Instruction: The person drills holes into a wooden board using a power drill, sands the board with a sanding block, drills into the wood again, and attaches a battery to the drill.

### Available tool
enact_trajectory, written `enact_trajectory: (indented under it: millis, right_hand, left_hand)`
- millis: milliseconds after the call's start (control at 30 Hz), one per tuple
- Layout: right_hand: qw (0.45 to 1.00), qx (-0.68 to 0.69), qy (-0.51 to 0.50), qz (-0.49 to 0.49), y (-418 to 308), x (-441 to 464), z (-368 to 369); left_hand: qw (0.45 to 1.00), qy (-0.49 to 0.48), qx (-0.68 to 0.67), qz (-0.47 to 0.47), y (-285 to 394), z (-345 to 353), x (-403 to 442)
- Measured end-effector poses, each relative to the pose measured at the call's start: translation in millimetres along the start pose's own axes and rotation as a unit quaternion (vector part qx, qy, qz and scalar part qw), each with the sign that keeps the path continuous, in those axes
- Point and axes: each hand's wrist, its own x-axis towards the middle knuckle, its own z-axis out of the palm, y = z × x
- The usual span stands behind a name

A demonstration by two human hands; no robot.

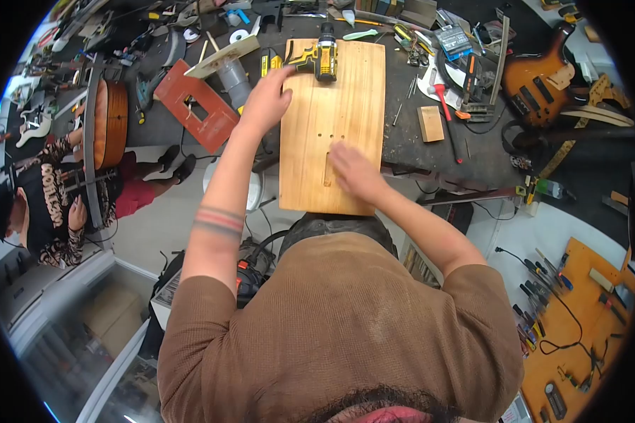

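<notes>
Over the edge of the worktop (408, 149), our board (331, 113) lies beneath our outspread, seemingly empty right hand (358, 173); our left hand (267, 101) is at the drill (326, 62), hold unclear. We should keep the board level.

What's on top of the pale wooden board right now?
At the far end of the wooden board, a yellow-and-black drill lies; over the near half is the blurred right hand. The surface directly beneath both is covered, so I can't see it.
</notes>
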Motion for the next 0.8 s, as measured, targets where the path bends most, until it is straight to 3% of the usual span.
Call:
enact_trajectory:
  millis: [33,133,200,333,433,600,667,733,800]
  right_hand:
    - [0.995,0.045,-0.058,-0.065,6,0,8]
    - [0.990,0.081,-0.072,-0.086,5,-7,-9]
    - [1.000,0.028,-0.011,-0.006,6,-4,-25]
    - [0.982,-0.047,0.088,0.161,22,5,-31]
    - [0.959,-0.055,0.130,0.247,25,14,-36]
    - [0.940,-0.006,0.167,0.298,6,15,-34]
    - [0.936,0.017,0.176,0.305,-2,8,-36]
    - [0.912,0.037,0.216,0.347,-7,3,-34]
    - [0.875,0.073,0.263,0.400,-12,-3,-28]
  left_hand:
    - [0.996,0.020,0.083,0.026,-11,14,25]
    - [0.979,-0.047,0.195,0.041,-45,50,74]
    - [0.941,-0.126,0.314,0.016,-41,58,93]
    - [0.973,-0.030,0.225,0.049,-41,86,105]
    - [0.984,-0.048,0.170,-0.013,-40,89,120]
    - [0.994,-0.097,-0.007,0.040,-41,52,115]
    - [0.968,-0.166,-0.171,-0.083,10,4,84]
    - [0.957,-0.197,-0.195,-0.080,0,-22,38]
    - [0.921,-0.181,-0.283,-0.195,43,-55,-2]
